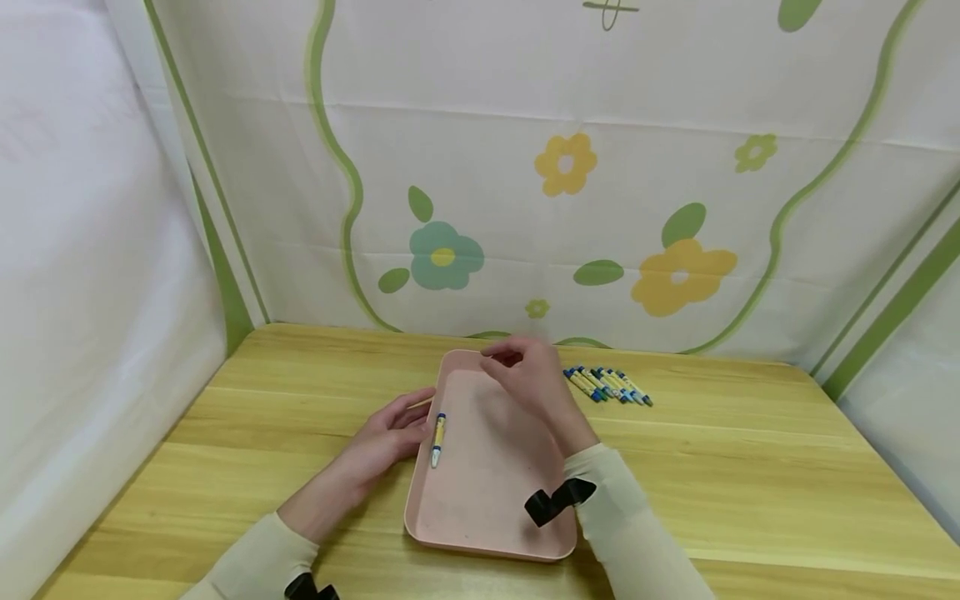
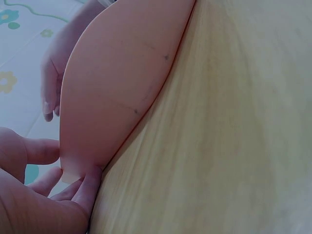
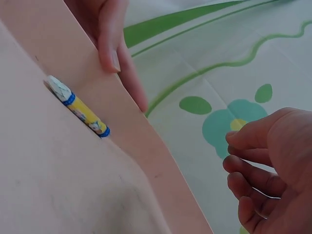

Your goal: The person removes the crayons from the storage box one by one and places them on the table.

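Observation:
A shallow pink tray lies lengthwise on the table. Inside, along its left wall, is one crayon with a yellow and blue wrapper and a whitish tip, seen closer in the right wrist view. My left hand holds the tray's left side, thumb at the rim and fingers against the outer wall. Over the tray's far edge hovers my right hand, its fingers loosely bent. Nothing shows between those fingertips in the right wrist view, where the hand is apart from the tray.
Several crayons lie side by side on the wooden table, right of the tray's far end. A white cloth printed with flowers stands behind the table, and white cloth panels flank both sides.

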Motion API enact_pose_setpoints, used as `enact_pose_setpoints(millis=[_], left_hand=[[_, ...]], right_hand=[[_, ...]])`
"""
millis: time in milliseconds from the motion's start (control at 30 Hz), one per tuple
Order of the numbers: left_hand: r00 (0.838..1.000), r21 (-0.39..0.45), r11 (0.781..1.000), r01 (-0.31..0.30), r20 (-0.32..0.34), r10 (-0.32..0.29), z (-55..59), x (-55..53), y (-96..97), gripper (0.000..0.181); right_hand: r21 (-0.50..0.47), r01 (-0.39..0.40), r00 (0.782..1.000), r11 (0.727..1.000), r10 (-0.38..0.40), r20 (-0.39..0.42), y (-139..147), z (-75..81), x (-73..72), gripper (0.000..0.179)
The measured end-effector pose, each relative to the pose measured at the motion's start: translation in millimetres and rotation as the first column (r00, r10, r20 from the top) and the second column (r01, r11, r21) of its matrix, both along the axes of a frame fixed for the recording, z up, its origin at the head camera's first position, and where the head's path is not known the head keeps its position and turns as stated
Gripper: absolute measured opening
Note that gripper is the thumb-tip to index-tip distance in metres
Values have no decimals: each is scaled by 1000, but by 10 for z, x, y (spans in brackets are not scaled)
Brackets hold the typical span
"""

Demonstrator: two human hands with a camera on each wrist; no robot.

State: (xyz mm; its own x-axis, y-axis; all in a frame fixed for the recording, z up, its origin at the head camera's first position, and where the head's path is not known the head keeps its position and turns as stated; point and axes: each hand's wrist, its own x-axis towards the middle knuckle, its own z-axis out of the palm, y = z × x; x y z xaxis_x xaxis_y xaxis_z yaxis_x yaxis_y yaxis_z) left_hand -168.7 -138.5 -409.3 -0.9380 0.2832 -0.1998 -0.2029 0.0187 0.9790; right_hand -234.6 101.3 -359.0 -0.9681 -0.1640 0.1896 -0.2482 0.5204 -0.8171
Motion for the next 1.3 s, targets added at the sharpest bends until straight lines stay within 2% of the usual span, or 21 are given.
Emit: enact_pose_setpoints(millis=[233,333,467,600,967,1300], left_hand=[[1000,11,1000,7,-5,-7,-1,5,4,61],[1000,13,1000,11,-6,-11,4,4,15,61],[1000,13,1000,15,-6,-15,13,7,21,61],[1000,7,1000,12,-4,-12,17,14,19,61],[1000,4,1000,6,-4,-6,18,29,0,62],[1000,4,1000,13,3,-13,43,38,1,62]], right_hand=[[73,33,998,997,-29,-59,-124,24,60,18],[122,59,997,991,-53,-55,-151,62,100,18],[84,-3,999,996,6,-35,-209,71,139,18],[3,-102,994,995,102,-41,-269,54,158,18],[37,-228,973,973,229,-3,-338,-52,150,9],[141,-294,945,945,265,194,-331,-143,150,19]])
